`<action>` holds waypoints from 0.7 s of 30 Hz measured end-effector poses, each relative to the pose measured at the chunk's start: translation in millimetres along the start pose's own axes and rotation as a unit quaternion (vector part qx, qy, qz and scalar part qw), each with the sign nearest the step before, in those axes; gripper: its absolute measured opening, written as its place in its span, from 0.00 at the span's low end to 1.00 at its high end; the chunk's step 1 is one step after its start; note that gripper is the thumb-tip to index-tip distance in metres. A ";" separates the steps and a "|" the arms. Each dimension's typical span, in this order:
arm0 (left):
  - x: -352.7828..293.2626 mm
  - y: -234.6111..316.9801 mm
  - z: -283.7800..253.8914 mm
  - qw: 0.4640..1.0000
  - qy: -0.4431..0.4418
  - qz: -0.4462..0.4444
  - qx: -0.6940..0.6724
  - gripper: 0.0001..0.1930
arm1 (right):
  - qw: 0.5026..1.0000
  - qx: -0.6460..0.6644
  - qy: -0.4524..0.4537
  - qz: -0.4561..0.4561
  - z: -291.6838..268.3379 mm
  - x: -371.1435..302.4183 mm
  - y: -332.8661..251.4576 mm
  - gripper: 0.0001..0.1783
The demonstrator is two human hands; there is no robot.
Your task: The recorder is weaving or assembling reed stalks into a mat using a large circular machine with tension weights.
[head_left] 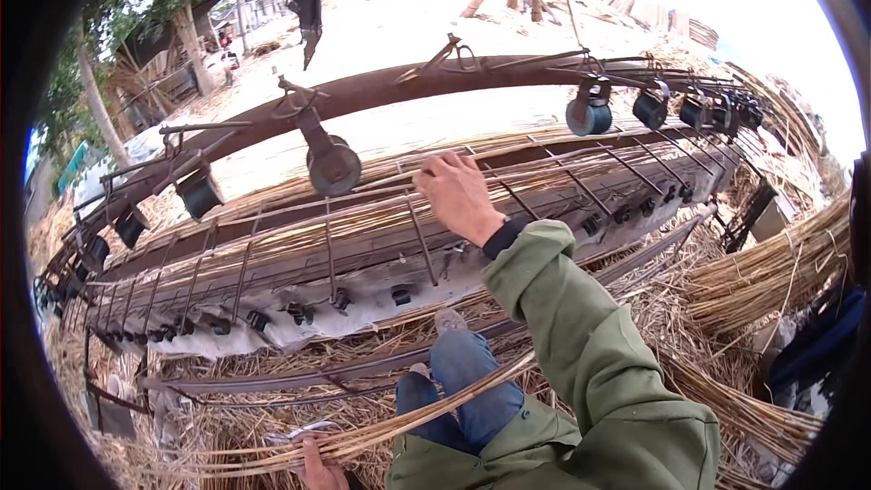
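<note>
We see the left hand (pixel 319 469) bent around a bunch of loose reeds (pixel 381 433), which crosses over the blue trousers (pixel 474 372); the lower edge of view cuts this hand, so we see its grip only partly. The right hand (pixel 461 200) is half curled at the laid reeds (pixel 363 216) of the metal frame (pixel 381 88); its fingertips are hidden, and we cannot tell whether it grasps any.
</note>
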State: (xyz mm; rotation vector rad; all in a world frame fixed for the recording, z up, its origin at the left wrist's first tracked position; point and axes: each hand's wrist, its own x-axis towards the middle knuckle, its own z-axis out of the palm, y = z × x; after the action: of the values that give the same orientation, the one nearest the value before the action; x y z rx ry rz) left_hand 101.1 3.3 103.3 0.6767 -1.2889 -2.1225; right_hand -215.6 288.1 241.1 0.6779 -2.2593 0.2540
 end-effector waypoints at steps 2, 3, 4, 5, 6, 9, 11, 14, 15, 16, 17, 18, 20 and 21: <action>13.2 -41.8 -61.1 0.955 -0.193 0.132 0.182 0.21 | 0.999 -0.045 -0.002 -0.027 -13.4 -20.1 5.0 0.07; 15.0 -40.7 -58.2 0.948 -0.208 0.122 0.209 0.23 | 0.997 -0.061 -0.033 -0.022 -21.1 -32.5 5.4 0.07; 15.3 -43.9 -54.4 0.946 -0.220 0.117 0.208 0.23 | 0.996 -0.074 -0.039 -0.024 -26.8 -45.2 8.3 0.07; 15.6 -46.3 -50.9 0.934 -0.234 0.147 0.225 0.23 | 0.994 -0.096 -0.042 -0.031 -33.7 -56.0 11.6 0.07; 16.9 -44.6 -47.6 0.921 -0.248 0.179 0.243 0.22 | 0.992 -0.116 -0.045 -0.036 -41.0 -64.5 12.7 0.08; 19.5 -38.5 -44.9 0.906 -0.230 0.177 0.309 0.21 | 0.984 -0.157 -0.078 -0.016 -58.7 -68.7 27.7 0.07; 4.9 -21.2 -5.3 0.892 -0.192 0.269 0.308 0.19 | 0.981 -0.159 -0.106 0.017 -58.8 -58.3 39.5 0.07; 16.8 -21.3 -15.9 0.973 -0.119 -0.012 0.199 0.20 | 0.980 -0.161 -0.098 0.064 -57.2 -32.1 56.5 0.05; 17.4 -20.9 -13.8 0.974 -0.119 -0.003 0.191 0.21 | 0.977 -0.167 -0.105 0.078 -52.6 -22.2 60.1 0.05; 10.0 -11.6 2.2 0.981 -0.086 -0.051 0.164 0.19 | 0.974 -0.176 -0.113 0.093 -49.2 -17.2 68.6 0.05; 6.4 -8.2 2.8 0.957 -0.143 0.031 0.249 0.18 | 0.972 -0.180 -0.113 0.098 -48.4 -15.8 79.0 0.05; 5.0 -5.0 -1.0 0.916 -0.192 0.115 0.332 0.18 | 0.972 -0.172 -0.119 0.111 -42.6 -13.5 87.6 0.05; 0.6 -0.4 2.9 0.892 -0.208 0.164 0.366 0.19 | 0.970 -0.168 -0.126 0.125 -34.1 -21.4 103.4 0.06; -5.1 6.1 9.0 0.892 -0.201 0.150 0.375 0.19 | 0.968 -0.136 -0.131 0.166 -26.7 -29.0 110.4 0.07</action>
State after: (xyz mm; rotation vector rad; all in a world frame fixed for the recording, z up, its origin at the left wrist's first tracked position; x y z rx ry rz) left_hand 100.0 10.1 113.2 0.2804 -2.3204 -1.5123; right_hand -242.4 402.2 241.6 0.1948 -2.5936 0.0090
